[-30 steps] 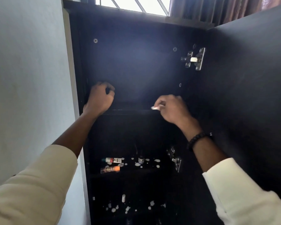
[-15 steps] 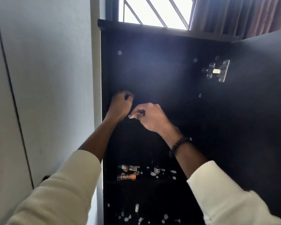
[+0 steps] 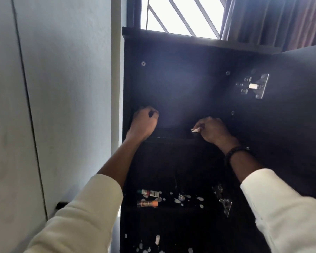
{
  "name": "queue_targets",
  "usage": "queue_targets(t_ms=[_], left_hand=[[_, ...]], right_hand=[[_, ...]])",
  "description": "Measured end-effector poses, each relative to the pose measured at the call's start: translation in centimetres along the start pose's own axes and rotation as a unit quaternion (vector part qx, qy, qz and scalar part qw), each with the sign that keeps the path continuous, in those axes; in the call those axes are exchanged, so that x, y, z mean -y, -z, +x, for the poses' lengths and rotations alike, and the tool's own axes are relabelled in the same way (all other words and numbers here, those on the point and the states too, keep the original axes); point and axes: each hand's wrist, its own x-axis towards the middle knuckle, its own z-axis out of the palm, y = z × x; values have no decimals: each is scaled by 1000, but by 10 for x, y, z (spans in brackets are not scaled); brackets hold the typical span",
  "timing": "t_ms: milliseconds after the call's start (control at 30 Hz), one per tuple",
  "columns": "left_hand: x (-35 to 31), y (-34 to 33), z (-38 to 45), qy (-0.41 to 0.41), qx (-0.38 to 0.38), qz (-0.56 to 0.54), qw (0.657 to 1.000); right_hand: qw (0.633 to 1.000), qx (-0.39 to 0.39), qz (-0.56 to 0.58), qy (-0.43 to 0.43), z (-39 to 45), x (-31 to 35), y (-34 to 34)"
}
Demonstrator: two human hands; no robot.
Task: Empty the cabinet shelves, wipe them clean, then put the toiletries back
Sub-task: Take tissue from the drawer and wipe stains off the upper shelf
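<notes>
Wiping looks underway: the right hand [image 3: 212, 129] pinches a small white wad [image 3: 195, 130] on the dark cabinet's top shelf [image 3: 173, 138], the left hand [image 3: 144, 123] at nine o'clock curled, seemingly empty; next, the littered shelf [image 3: 164, 209] below.

Both arms reach up and forward in pale sleeves pushed back from the forearms. The left hand [image 3: 143, 123] is curled into a loose fist, knuckles up. The right hand [image 3: 212, 130], a dark beaded band at its wrist, pinches something small and white between its fingertips [image 3: 201, 127].
</notes>
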Motion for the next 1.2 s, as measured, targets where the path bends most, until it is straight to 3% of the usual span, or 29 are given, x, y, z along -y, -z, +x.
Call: queue_targets(t_ms=[233,333,433,533,767,867,967,1100,1200], left_hand=[[-1,-2,0,-13,-15,5,1000],[-1,-3,1,-20,-25,10,999],[1,-4,2,-23,-20,15,999],[1,-4,2,-31,-22,20,999],[-6,-2,-3,-25,-23,39,999],[-17,-4,-15,-62,-23,48,997],[-24,-8,-31,-105,11,103,989],[-25,3,-46,-97,18,109,989],[-22,18,-55,-87,7,117,989]], right_hand=[[989,74,54,114,-2,79,-21],[977,101,105,153,-21,71,-6],[990,80,82,87,-26,18,16],[1000,-8,13,-3,-33,-23,24],[999,-32,9,-3,-51,-31,37],[998,-63,-20,-2,-61,-23,30],[998,-54,29,4,-66,-23,32],[995,-97,-1,-24,-74,-23,33],[995,-66,69,21,-81,5,21]])
